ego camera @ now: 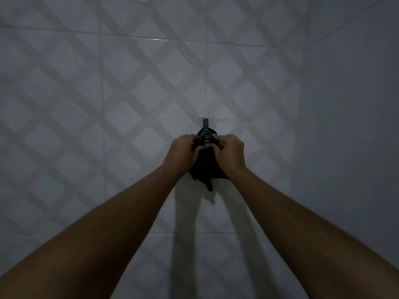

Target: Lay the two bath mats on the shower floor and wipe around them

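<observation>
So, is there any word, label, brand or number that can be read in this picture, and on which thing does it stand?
None can be read. The tiled wall, the hook and the dark striped cloth, gripped by the left hand and the right hand, bear no lettering.

Dim light falls on a pale tiled wall (129, 93) crossed by a diagonal lattice pattern; a plainer side wall (356, 104) meets it at right.

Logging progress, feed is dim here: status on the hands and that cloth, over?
Both gripping: left hand, right hand on dark cloth at wall hook. No bath mats or shower floor in view. Nothing blocking the hands.
</observation>
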